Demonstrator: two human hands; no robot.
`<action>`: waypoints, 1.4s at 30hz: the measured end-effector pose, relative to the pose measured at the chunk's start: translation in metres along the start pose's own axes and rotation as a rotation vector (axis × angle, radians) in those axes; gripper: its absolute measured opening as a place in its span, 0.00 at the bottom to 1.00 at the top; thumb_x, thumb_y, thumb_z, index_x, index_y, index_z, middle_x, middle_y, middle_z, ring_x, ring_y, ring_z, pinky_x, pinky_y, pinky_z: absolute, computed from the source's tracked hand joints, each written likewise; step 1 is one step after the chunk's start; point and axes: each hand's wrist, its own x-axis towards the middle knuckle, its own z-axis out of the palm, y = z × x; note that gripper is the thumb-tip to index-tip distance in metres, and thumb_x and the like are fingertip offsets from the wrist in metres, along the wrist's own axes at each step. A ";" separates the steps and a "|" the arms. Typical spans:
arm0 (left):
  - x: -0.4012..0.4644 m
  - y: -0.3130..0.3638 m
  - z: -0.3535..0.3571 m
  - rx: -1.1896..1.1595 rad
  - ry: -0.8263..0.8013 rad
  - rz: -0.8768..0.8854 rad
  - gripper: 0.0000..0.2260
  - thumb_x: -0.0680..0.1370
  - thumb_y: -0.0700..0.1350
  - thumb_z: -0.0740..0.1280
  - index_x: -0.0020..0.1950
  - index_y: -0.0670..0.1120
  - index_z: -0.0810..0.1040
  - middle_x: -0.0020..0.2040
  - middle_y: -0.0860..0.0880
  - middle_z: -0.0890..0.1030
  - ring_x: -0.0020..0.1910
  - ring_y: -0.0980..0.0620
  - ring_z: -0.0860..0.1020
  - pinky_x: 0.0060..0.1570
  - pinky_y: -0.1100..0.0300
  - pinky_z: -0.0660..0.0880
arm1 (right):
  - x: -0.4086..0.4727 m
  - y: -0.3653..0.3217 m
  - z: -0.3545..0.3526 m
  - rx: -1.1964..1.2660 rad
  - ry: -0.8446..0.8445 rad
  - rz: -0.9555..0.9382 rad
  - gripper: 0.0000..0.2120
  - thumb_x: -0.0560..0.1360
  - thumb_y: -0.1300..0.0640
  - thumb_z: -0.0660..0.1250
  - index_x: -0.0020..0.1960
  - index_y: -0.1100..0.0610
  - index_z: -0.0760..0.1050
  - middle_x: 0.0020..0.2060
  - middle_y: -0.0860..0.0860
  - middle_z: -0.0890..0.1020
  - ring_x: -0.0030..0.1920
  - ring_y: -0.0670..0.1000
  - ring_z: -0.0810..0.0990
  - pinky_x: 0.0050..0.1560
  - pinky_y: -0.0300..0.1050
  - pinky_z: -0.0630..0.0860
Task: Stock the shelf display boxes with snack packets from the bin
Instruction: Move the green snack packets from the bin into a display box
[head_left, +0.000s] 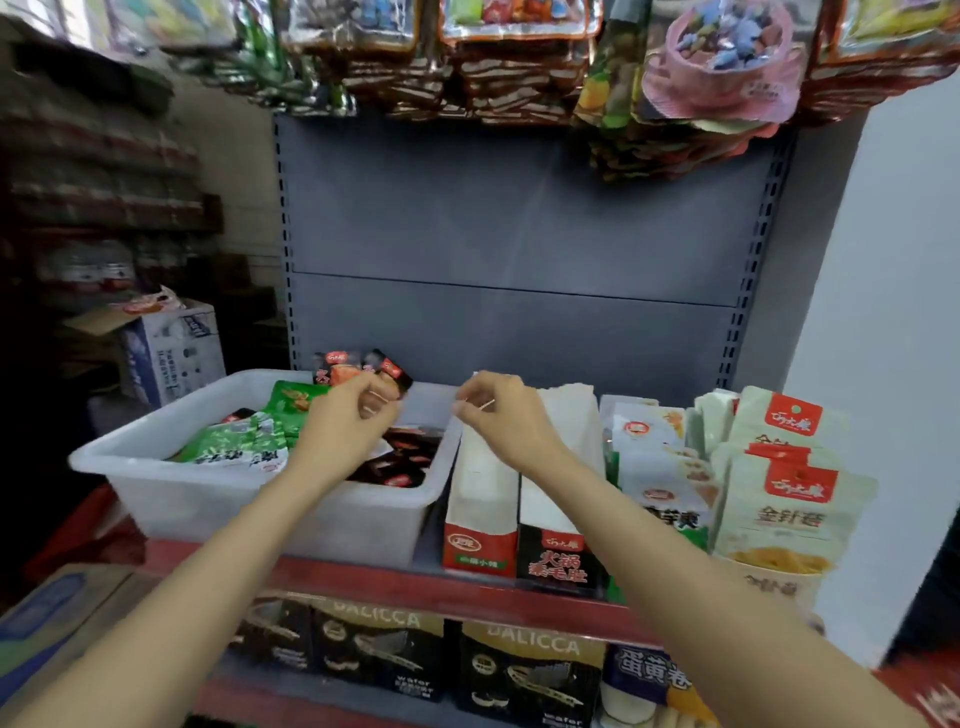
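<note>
**Both hands raised over the bin and the display boxes**

You face a grey metal shelf unit (519, 249) with slotted uprights, a flat back panel and a red front lip. Glossy bagged sweets (717, 67) hang from above, against the panel's top edge. To the left, a dim storeroom holds stacked drinks and a printed carton (171, 353); a pale wall stands at the right.

On the left half of the shelf sits a translucent white plastic bin (208, 499), rectangular with rounded corners. In it lie green packets (234, 441) toward its left side and dark red-black packets (405, 462) toward its right front corner.

Your left hand (348, 421) hovers over the bin's back edge, fingers curled round a few red-and-black snack packets (363, 366) that fan up above the knuckles.

Just right of the bin, touching it, stand two tall cardboard display boxes: one with a red front (480, 519), one with a black front (558, 535). Your right hand (504, 415) hangs over their back ends, fingers loosely curled; whether it pinches anything, you cannot tell.

Further right, upright white pouches (789, 499) with red labels crowd the shelf's right end. Below the lip, black-and-gold wafer boxes (524, 670) line the lower shelf.
</note>
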 end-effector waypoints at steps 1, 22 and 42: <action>0.003 -0.019 -0.012 0.039 0.002 -0.060 0.01 0.75 0.41 0.69 0.44 0.46 0.77 0.41 0.50 0.80 0.39 0.53 0.76 0.39 0.66 0.69 | 0.008 -0.007 0.016 0.007 -0.042 -0.002 0.08 0.75 0.57 0.66 0.53 0.59 0.77 0.46 0.52 0.82 0.44 0.49 0.77 0.44 0.40 0.72; 0.060 -0.134 -0.060 0.536 -0.530 -0.328 0.40 0.70 0.61 0.71 0.76 0.50 0.59 0.73 0.48 0.65 0.71 0.46 0.65 0.67 0.55 0.65 | 0.103 -0.030 0.153 -0.445 -0.625 -0.183 0.18 0.75 0.47 0.68 0.54 0.63 0.78 0.47 0.58 0.81 0.47 0.55 0.78 0.51 0.48 0.73; 0.041 -0.072 -0.033 0.425 -0.068 0.088 0.05 0.81 0.44 0.60 0.52 0.47 0.75 0.43 0.46 0.82 0.42 0.44 0.78 0.41 0.55 0.72 | 0.069 -0.008 0.066 0.169 -0.016 0.082 0.10 0.79 0.52 0.62 0.49 0.56 0.79 0.41 0.50 0.81 0.42 0.49 0.76 0.45 0.42 0.73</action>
